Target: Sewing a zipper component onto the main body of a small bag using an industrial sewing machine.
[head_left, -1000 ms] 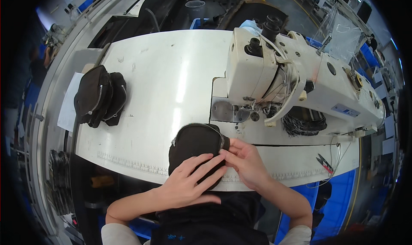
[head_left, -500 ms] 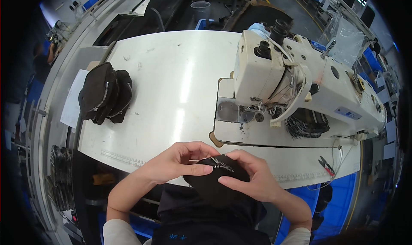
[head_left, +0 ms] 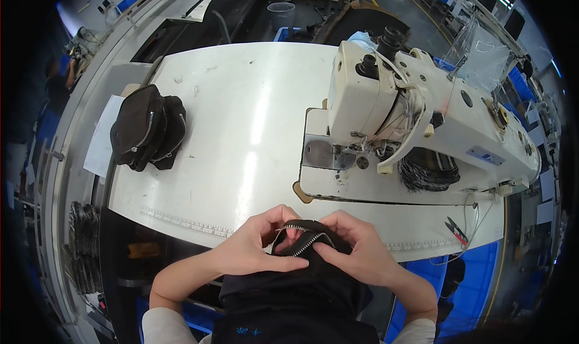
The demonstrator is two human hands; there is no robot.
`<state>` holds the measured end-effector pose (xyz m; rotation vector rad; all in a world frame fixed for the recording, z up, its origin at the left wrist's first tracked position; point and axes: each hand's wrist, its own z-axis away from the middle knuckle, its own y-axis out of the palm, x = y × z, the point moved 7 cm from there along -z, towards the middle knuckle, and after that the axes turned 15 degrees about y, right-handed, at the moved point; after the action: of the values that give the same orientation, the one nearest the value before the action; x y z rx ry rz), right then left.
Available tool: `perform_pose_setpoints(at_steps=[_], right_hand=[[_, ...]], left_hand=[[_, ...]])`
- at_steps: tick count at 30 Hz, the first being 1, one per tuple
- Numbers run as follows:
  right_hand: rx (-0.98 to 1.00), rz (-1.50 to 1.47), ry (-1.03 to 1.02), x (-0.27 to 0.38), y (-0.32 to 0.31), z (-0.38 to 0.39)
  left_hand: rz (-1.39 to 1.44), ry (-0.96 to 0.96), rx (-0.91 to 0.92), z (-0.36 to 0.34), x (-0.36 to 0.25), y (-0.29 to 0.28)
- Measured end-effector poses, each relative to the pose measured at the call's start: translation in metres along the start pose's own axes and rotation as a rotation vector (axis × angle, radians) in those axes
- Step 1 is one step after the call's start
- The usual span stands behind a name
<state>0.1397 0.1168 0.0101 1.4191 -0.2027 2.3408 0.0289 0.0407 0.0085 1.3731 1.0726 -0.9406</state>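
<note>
Just beyond the table's front edge, both my hands hold a small black zippered pouch point(head_left: 312, 255), its lower part blending into my dark clothing. Its metal zipper point(head_left: 309, 243) gapes, with two rows of silver teeth spread apart. My left hand point(head_left: 256, 244) grips the left side, thumb outside on the front and some fingertips showing inside the opening. On the other side, my right hand point(head_left: 363, 247) is closed round the pouch, thumb near the zipper's right end; its other fingers are partly hidden behind the fabric.
A white sewing machine point(head_left: 362, 97) stands on the right of the white table point(head_left: 223, 121), dark fringed fabric point(head_left: 428, 170) beneath its arm. Stacked dark zippered pouches point(head_left: 142, 127) sit at left by paper point(head_left: 101, 142). Red-handled snips point(head_left: 456, 230) lie right; blue bins point(head_left: 476, 277) stand below.
The zipper opening has been spread wider, and the left fingertips now show inside it. My left thumb has moved lower on the pouch front. The table items stay put.
</note>
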Motion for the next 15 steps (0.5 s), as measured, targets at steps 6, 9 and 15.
perform_pose_setpoints(at_steps=[6, 9, 15], right_hand=[[-0.078, 0.027, -0.020, 0.000, -0.007, 0.000], [0.007, -0.073, -0.058, 0.002, -0.004, -0.002], [0.275, -0.193, 0.024, -0.010, 0.001, -0.007]], left_hand=[[-0.194, 0.067, -0.151, 0.005, -0.009, -0.010], [-0.253, 0.010, -0.052, 0.004, -0.009, -0.006], [0.214, -0.294, 0.057, 0.006, 0.018, -0.003]])
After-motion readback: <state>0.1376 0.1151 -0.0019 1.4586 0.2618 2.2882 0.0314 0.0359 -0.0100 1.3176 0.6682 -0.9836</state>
